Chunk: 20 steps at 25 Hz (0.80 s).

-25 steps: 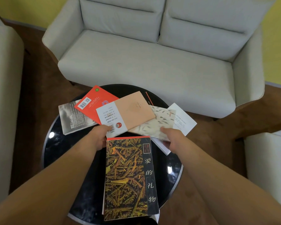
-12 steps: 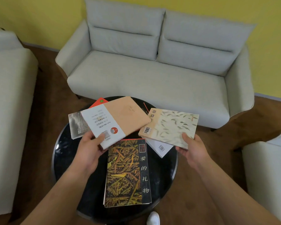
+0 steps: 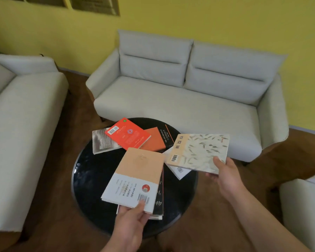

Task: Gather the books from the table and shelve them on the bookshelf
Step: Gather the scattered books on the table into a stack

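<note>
Left hand [image 3: 133, 217] pinches peach book [image 3: 139, 171] at its near corner, thumb on top. Its long axis runs 6-to-12, directly over dark book [image 3: 159, 202] on tabletop [image 3: 91, 171]. Right hand [image 3: 224, 172] grips leaf-print book [image 3: 201, 153] at 2 o'clock (held up off the tabletop). Red book [image 3: 127, 133] lies at 11, nearer the left hand.

Yellow wall [image 3: 244, 24] behind a pale grey two-seat sofa [image 3: 180, 99] — a second sofa [image 3: 16, 124] stands left; brown wooden floor [image 3: 76, 106] throughout, evenly lit.
</note>
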Available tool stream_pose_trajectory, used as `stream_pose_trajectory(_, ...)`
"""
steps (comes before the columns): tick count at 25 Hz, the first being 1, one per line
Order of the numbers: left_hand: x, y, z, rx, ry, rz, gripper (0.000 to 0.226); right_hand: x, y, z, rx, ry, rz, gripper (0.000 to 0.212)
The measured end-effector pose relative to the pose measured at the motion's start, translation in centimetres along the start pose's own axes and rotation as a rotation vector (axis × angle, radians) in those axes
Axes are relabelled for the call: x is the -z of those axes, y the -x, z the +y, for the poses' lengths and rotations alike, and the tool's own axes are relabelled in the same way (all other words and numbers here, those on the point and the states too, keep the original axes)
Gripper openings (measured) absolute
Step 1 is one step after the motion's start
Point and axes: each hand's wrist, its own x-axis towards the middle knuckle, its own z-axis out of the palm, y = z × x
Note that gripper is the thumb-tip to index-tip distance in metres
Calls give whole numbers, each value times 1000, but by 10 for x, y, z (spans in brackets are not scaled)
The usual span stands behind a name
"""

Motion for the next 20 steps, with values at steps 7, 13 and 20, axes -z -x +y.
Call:
stream_pose_trajectory(7,7,2,-9,202,-518,98,29,2,18,-12,50,154,-74,20)
stream_pose_trajectory(13,-1,22,14,-60,-1214,-56,46,3,38,-34,136,271,-122,29)
stream_pose_trajectory(20,-87,42,18,-1039,-1621,-303,69,-13,85,-69,111,108,-234,40)
